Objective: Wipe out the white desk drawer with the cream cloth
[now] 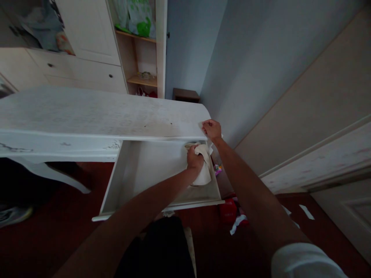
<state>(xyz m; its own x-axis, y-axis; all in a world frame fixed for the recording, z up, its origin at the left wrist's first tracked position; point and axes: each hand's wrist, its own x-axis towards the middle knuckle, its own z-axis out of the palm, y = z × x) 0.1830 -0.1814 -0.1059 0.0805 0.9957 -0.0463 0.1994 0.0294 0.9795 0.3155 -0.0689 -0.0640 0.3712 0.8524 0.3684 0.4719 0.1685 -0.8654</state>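
My left hand [195, 159] reaches into a pulled-out white drawer [153, 158] and is closed on a cream cloth [204, 173]. The cloth lies bunched and folded against the drawer's right side, partly covered by my fingers. Just above, my right hand [212, 129] rests at the right end of the white tabletop [116, 112], its fingers curled together. Whatever may be in those fingers is hidden.
A red box [228, 211] and paper scraps [238, 224] lie on the dark red floor at the right. The wall [249, 77] stands close on that side. Behind the table are a white cabinet [89, 31] and shelves with a plastic bag [140, 17].
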